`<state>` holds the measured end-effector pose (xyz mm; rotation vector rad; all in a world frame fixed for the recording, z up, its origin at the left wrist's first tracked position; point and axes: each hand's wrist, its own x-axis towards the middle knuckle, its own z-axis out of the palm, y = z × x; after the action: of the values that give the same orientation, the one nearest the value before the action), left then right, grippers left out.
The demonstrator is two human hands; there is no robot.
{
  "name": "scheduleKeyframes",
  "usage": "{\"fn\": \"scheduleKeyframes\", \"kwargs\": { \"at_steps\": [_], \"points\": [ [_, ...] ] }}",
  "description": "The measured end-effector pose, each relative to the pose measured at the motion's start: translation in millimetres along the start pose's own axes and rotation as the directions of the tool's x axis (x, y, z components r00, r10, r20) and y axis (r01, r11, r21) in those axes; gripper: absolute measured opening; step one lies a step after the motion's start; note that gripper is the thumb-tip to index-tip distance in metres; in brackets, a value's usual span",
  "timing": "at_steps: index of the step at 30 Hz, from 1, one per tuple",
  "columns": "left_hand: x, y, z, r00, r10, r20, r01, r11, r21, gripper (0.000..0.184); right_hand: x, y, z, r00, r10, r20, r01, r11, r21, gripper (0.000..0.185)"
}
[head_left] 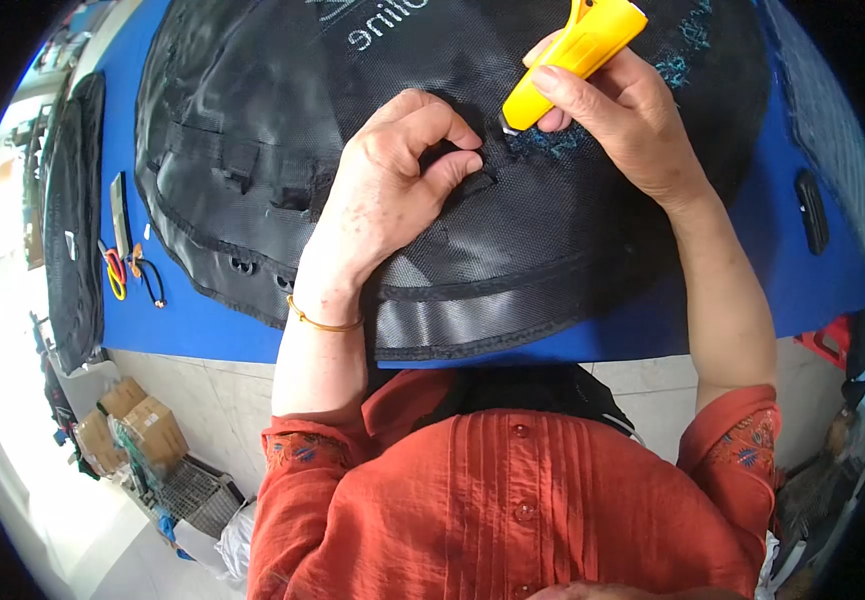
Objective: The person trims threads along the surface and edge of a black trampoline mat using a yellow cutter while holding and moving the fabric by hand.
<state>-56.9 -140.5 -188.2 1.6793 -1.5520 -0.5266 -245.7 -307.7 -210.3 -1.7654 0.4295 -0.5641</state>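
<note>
A large black mesh fabric piece (223, 130) with light lettering lies spread over the blue table. My left hand (388, 170) is closed, thumb and forefinger pinching a bit of the black fabric near the middle. My right hand (638, 125) is wrapped round a yellow utility knife (583, 55), tilted so that its metal tip points down and left. That tip is at the fabric, just right of my left fingertips; whether it touches cannot be made out. Teal thread scraps (553, 145) are scattered by the tip, with more thread scraps (673, 70) further right.
At the left of the blue table (213, 325) lie scissors (115, 275), a grey flat tool (120, 210) and a short black cord (153, 280). A black oblong object (811, 212) rests at the right. Cardboard boxes (148, 425) and a wire basket (203, 495) stand on the floor.
</note>
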Motion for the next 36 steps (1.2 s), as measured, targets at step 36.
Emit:
{"fn": "scheduleKeyframes", "kwargs": {
  "at_steps": [36],
  "points": [
    [-0.2, 4.5, -1.7, 0.998, -0.058, 0.018, 0.058, 0.998, 0.015, 0.016, 6.7, -2.1, -3.5, 0.997, -0.012, -0.071, 0.021, 0.992, 0.123, 0.028]
  ]
}}
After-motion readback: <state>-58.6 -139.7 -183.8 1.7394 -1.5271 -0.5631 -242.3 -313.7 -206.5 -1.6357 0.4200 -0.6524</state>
